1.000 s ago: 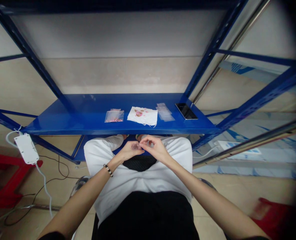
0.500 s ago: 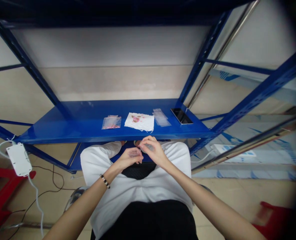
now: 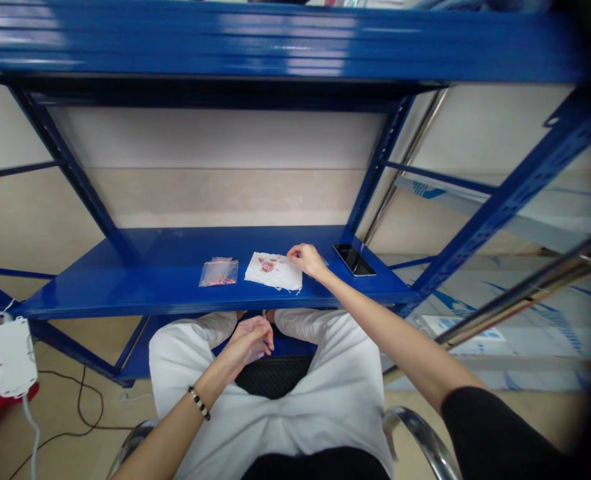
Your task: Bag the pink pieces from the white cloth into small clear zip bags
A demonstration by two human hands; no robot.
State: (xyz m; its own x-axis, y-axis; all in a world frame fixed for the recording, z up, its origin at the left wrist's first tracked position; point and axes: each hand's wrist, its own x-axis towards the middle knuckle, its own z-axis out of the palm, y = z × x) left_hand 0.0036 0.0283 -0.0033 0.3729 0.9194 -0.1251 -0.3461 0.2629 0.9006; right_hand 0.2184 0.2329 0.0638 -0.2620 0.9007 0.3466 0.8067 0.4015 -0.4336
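Note:
My right hand is stretched out onto the blue shelf, its fingers pinched at the right edge of a white cloth that carries small pink and red pieces. What the fingers pinch is too small to name. My left hand stays low over my lap in front of the shelf edge, fingers curled round a small clear thing I cannot make out. A clear bag with pink pieces lies left of the cloth.
A dark phone lies on the shelf's right end beside a blue upright. Another blue shelf hangs overhead. A white box on a cable hangs at the left. A chrome chair arm shows at lower right.
My right hand left the left one and reached forward onto the shelf to the white cloth. The left hand stayed over my lap. The view tilted up, showing the upper shelf.

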